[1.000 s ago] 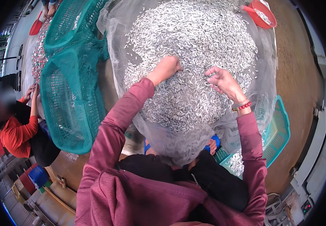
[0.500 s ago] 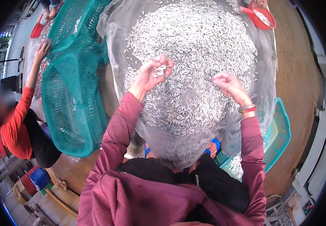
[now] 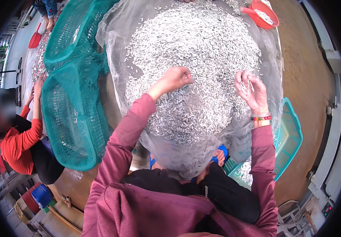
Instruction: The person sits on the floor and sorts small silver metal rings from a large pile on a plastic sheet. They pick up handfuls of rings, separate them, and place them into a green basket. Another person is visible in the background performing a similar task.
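A wide heap of small white elongated pieces [image 3: 194, 43] covers a sheer net sheet [image 3: 113, 59] in front of me; their exact kind I cannot make out. My left hand [image 3: 174, 80] hovers over the heap's middle, back of the hand up, fingers drawn together. Whatever lies between those fingertips is hidden. At the heap's right side, my right hand [image 3: 253, 93] is turned palm up, its fingers curled around a few of the white pieces.
A teal basket [image 3: 290, 138] stands at right, partly under the net. Green net-covered baskets [image 3: 70, 118] line the left. A red scoop [image 3: 263, 15] holding white pieces lies at far right. A person in an orange top [image 3: 18, 146] works at far left; another's feet show beyond.
My left hand has turned palm down and moved right; the pieces seen in it no longer show. My right hand has turned palm up with pieces in it. The person's arm at left has lowered.
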{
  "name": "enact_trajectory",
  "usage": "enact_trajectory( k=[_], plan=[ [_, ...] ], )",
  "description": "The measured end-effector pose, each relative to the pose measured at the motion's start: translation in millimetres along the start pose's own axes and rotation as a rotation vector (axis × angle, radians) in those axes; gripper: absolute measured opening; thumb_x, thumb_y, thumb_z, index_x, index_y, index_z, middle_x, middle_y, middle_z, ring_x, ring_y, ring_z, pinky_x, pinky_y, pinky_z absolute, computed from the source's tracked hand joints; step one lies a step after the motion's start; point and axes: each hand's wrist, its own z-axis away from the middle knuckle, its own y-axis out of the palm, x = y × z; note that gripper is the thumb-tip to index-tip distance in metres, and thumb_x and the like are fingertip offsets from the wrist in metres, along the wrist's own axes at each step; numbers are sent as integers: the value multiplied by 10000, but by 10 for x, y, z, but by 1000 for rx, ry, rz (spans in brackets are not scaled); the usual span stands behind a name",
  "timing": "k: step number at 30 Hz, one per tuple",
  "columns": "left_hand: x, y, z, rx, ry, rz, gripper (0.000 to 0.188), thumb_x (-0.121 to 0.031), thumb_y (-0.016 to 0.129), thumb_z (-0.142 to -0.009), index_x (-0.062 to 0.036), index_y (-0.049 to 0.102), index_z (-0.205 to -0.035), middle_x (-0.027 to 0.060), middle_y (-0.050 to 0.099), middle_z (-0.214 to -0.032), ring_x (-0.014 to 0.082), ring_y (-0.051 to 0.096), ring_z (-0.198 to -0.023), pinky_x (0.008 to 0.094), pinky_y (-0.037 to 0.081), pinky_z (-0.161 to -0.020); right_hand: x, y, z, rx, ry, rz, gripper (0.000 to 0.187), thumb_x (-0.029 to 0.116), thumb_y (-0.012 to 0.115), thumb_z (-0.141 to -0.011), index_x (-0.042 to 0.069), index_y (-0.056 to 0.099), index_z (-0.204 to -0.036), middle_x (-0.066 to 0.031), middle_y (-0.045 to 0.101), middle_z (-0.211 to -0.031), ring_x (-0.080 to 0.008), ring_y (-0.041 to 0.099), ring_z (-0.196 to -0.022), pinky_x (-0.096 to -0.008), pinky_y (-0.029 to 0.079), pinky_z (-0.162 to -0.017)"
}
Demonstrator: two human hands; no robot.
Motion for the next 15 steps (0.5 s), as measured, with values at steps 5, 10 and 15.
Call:
enact_trajectory(
  k=[5,10,15],
  plan=[
    [-97,-478,502,180,172,1377,179,4,542,-775,-26,493,-945,103,496,-926,143,496,-648,180,403,-393,-18,-382,-122,-71,166,387,204,223,582,-928,50,522,-837,-67,555,-750,-105,494,-524,-178,311,-366],
    [101,-802,761,-73,43,1300,394,118,433,-651,59,518,-1031,157,514,-964,155,508,-742,169,390,-358,-703,-668,-484,-317,-103,1625,139,125,701,-814,7,629,-823,-68,600,-621,-156,565,-553,-310,456,-527],
    [461,-823,801,-152,-164,1333,319,-72,564,-803,32,598,-1103,54,553,-837,129,530,-678,166,394,-430,-967,-664,-547,-146,99,1598,85,73,658,-790,6,644,-839,-134,656,-696,-235,646,-657,-349,501,-641]
  ],
)
